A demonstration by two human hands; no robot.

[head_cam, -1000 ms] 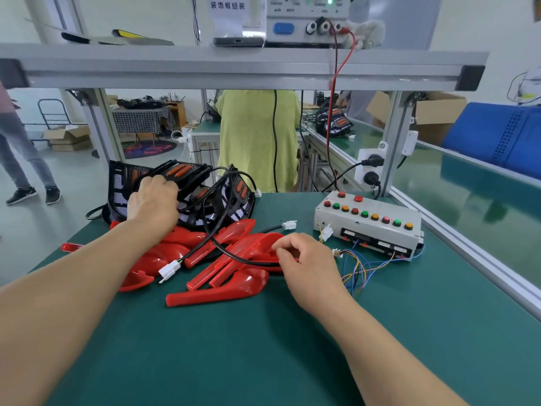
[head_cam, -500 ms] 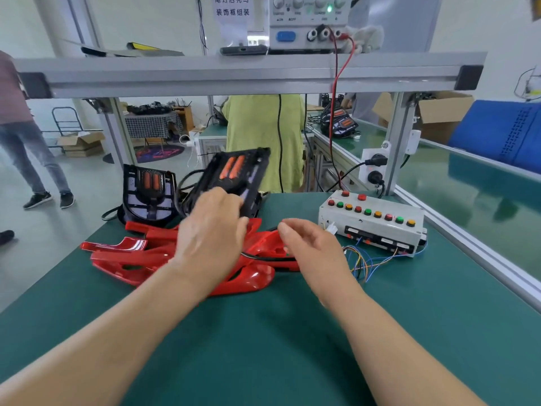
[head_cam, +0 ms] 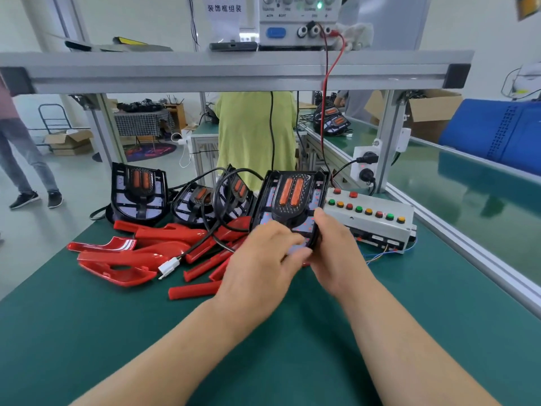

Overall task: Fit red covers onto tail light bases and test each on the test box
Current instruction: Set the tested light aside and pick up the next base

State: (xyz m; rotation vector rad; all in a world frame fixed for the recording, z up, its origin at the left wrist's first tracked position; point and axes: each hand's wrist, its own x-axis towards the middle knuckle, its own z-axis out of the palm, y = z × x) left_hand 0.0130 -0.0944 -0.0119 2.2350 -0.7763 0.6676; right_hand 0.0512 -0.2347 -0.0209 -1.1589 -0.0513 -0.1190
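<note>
Tail light base: black, orange lenses facing the person, long axis running away from them, far end tilted up. Held above the counter, just beside the test box. Left hand and right hand both grasp its near end. Red covers: loose pile on the counter, left.

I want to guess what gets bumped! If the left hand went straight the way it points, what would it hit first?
The left hand holds the black tail light base, so that comes first. Behind it probably lies the test box, though depth is unclear.
</note>
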